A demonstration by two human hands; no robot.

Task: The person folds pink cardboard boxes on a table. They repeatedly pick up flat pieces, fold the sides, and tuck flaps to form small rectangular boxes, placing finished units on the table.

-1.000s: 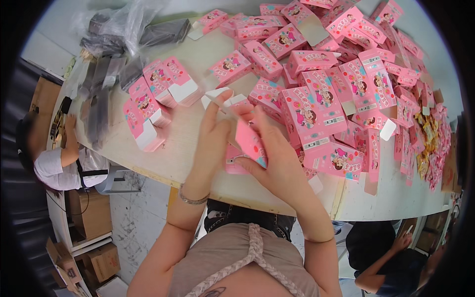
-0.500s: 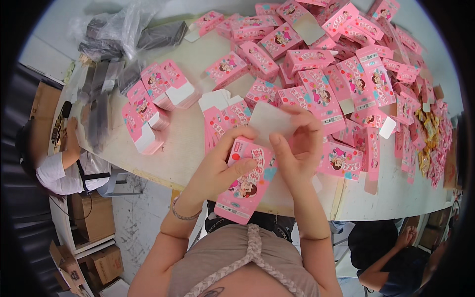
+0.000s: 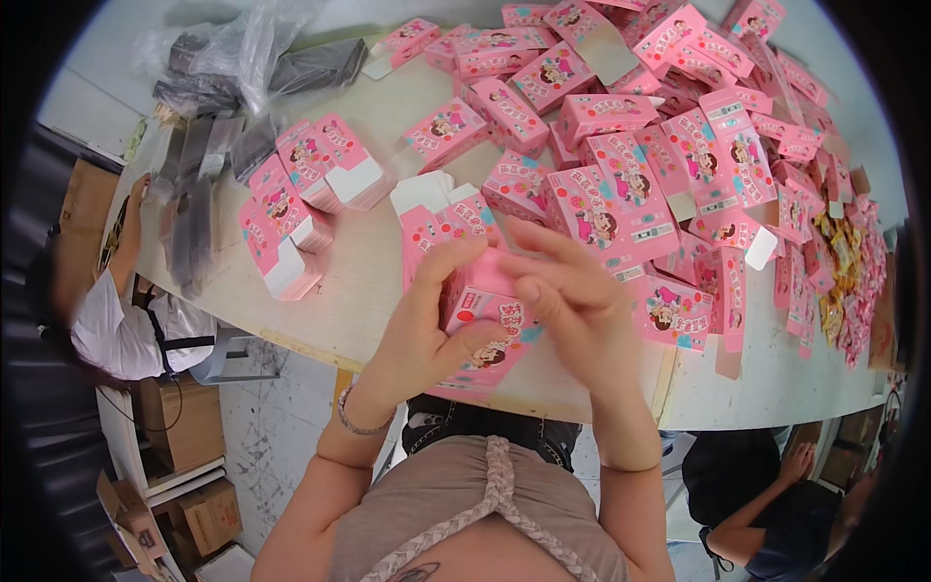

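Observation:
My left hand [image 3: 412,335] is wrapped around a pink cardboard box [image 3: 502,312] with cartoon figures, its thumb lying across the front panel. The box is tilted in front of me, over the table's near edge. My right hand [image 3: 587,315] is at the box's top end, fingers stretched out over the pink flap and thumb near its edge. The right fingertips are slightly blurred and hide part of the box. Just beyond my hands lies a stack of flat pink cartons [image 3: 441,223] with white flaps.
More flat carton stacks [image 3: 281,213] lie at left, near dark plastic-wrapped pieces [image 3: 194,194]. A big heap of pink boxes [image 3: 621,184] covers the far right. Gold and pink packets [image 3: 839,281] lie beyond it. One person [image 3: 121,320] sits left, another [image 3: 776,504] right.
The white inner side of the top flap no longer shows; the flap is folded over, pink side out. My right hand has moved onto it, and the box has tipped in my left hand.

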